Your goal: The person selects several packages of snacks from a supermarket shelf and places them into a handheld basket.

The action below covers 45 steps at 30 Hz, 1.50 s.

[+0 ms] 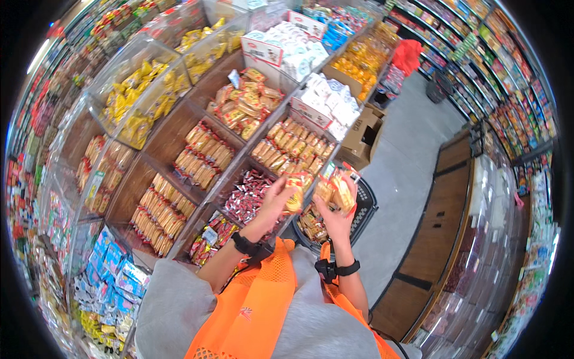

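Observation:
My left hand (276,202) holds a wrapped snack packet (294,194) with red and yellow print, above the bin divider. Close by on the right, my right hand (334,215) grips several similar wrapped snacks (337,193) over a black plastic basket (365,202). Inside that basket lie more wrapped snacks (312,223). Just beyond my left hand is a bin compartment with neat rows of wrapped snack sticks (291,143). Small red-wrapped candies (246,195) fill the compartment to its left.
Wooden bins with clear plastic walls (134,85) spread to the left, holding yellow packets (139,89) and rows of snacks. An open cardboard box (361,137) stands on the grey floor (403,157) beyond the basket. Brown cabinets (421,251) line the right side.

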### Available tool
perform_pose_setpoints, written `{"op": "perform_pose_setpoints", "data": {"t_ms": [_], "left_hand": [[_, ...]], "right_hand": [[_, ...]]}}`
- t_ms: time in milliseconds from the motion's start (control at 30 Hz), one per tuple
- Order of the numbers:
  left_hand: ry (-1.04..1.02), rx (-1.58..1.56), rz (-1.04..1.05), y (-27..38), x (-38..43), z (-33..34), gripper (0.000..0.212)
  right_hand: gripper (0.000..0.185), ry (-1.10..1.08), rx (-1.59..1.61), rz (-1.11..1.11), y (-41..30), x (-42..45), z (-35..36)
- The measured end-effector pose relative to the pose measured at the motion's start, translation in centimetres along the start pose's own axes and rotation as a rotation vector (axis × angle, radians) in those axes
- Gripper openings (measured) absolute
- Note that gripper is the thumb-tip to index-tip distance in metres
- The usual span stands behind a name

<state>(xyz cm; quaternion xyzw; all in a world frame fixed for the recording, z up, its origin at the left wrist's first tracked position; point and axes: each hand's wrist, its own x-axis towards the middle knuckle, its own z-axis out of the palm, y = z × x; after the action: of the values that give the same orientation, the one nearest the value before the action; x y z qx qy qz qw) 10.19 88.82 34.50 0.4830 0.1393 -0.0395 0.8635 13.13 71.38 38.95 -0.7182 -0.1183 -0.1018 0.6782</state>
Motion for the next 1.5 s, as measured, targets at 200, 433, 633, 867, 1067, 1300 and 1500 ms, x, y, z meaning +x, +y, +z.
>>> {"op": "perform_pose_setpoints", "data": {"t_ms": [200,433,633,867,1067,1300,1500], "left_hand": [[-0.167,0.131,0.172,0.8,-1.1,1.3,0.053],[-0.133,0.074,0.094,1.9,-2.8,0.6,0.058],[-0.120,-0.073,0.008,1.6,-2.7,-0.6,0.057],[-0.084,-0.221,-0.200,3.3,-3.1,-1.1,0.054],[-0.045,-0.074,-0.064,3.3,-3.0,-1.3,0.065],[-0.085,-0.018,-0.073,3.6,-3.4,0.0,0.071],[-0.152,-0.015,-0.136,2.7,-2.9,-0.5,0.063]], "right_hand": [[0.064,-0.085,-0.319,-0.051,-1.3,-2.0,2.8],[0.053,-0.245,-0.301,0.020,-1.9,-2.8,3.1],[0.046,-0.211,-0.013,0.114,-0.9,-2.3,2.9],[0.059,-0.357,-0.356,-0.058,-3.1,-2.1,3.9],[0.068,-0.285,-0.444,-0.211,-2.3,-1.7,3.8],[0.080,-0.221,-0.288,-0.120,-1.9,-2.2,3.3],[0.078,-0.301,-0.394,-0.294,-1.6,-2.0,2.7]]}}
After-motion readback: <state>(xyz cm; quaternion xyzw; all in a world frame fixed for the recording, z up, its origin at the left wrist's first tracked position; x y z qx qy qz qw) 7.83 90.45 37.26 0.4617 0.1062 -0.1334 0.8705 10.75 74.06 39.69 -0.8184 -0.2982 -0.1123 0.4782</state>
